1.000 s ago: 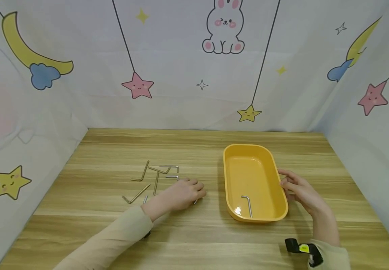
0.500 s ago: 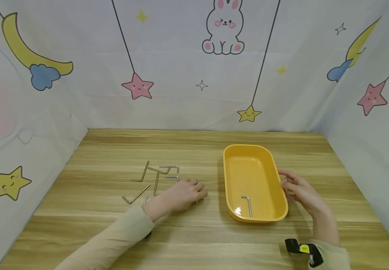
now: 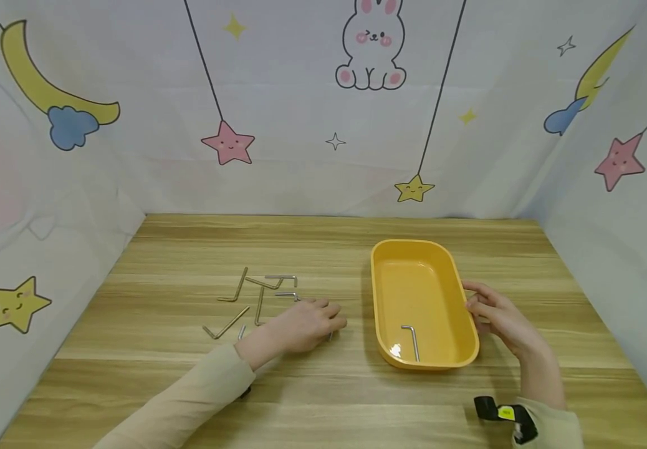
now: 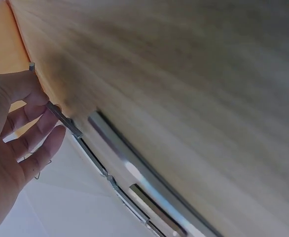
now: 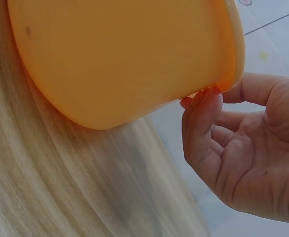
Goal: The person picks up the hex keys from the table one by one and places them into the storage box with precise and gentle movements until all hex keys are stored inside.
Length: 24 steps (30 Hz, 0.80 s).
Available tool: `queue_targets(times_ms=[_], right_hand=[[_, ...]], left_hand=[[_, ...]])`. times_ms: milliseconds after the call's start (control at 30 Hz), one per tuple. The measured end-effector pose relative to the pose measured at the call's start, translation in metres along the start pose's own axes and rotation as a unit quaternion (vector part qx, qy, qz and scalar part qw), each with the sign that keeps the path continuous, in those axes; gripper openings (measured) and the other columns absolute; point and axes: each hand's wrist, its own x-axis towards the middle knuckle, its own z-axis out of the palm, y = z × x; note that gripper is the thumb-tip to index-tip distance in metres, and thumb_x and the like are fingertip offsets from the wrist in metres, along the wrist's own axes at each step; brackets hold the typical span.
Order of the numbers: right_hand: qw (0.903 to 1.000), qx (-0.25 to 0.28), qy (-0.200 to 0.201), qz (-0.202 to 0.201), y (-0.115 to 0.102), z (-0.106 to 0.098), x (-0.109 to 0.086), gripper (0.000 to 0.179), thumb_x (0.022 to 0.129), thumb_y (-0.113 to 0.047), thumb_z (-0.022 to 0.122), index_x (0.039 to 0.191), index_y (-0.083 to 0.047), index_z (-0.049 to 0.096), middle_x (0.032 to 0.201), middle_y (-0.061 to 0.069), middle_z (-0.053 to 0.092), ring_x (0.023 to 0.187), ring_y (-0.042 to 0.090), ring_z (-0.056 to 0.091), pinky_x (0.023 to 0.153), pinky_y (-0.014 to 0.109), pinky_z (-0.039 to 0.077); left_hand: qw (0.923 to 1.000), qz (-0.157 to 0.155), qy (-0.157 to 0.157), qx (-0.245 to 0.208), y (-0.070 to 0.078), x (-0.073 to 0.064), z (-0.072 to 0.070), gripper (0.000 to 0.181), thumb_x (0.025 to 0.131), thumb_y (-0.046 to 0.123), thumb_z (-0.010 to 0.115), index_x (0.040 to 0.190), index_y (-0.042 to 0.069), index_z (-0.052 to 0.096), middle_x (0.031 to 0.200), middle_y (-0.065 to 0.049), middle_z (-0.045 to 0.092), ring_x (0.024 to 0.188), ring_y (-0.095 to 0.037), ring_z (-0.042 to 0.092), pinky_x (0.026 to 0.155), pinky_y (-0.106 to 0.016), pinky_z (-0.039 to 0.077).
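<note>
In the head view my left hand (image 3: 303, 324) is low over the table, right of a loose group of hex keys. The left wrist view shows its thumb and fingers pinching a silver hex key (image 4: 63, 118), whose other end pokes out above the thumb. My right hand (image 3: 500, 318) grips the right side of a yellow tray (image 3: 378, 305), fingertips at the rim (image 5: 238, 54). One silver hex key (image 3: 415, 344) lies inside the tray near its front. Several brass-coloured hex keys (image 3: 230, 323) and silver ones (image 3: 281, 276) lie left of my left hand.
The wood-grain table (image 3: 329, 399) carries everything. A white printed cloth (image 3: 301, 181) closes off its back and both sides. My left forearm sleeve (image 3: 189, 399) crosses the front left, partly covering a silver hex key (image 3: 242, 332). A black strap (image 3: 505, 415) is at my right wrist.
My left hand has shifted slightly to the right, and the silver hex key end under its fingers moved with it. The right hand and the tray have stayed in place.
</note>
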Motion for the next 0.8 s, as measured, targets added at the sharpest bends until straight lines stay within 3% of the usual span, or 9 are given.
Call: queue_targets(times_ms=[300,800], right_hand=[[1.0000,0.003,-0.002,0.002,-0.001,-0.001,0.000,0.058,0.100,-0.020,0.047,0.148,0.004,0.022,0.088,-0.005,0.055,0.068,0.008,0.052,0.068,0.031,0.055],[1.0000,0.002,-0.003,0.003,-0.001,0.000,0.000,0.058,0.100,-0.019,0.047,0.147,0.004,0.022,0.088,-0.006,0.055,0.068,0.007,0.052,0.068,0.031,0.055]], left_hand=[[0.9997,-0.006,0.016,-0.017,0.001,0.002,-0.006,0.017,0.090,0.015,0.062,0.107,0.018,0.058,0.096,0.003,0.060,0.084,-0.013,0.059,0.069,-0.025,0.053],[0.9996,-0.020,-0.001,-0.020,0.003,0.004,-0.018,0.027,0.090,0.016,0.064,0.116,0.017,0.057,0.106,0.000,0.063,0.094,-0.015,0.062,0.073,-0.027,0.055]])
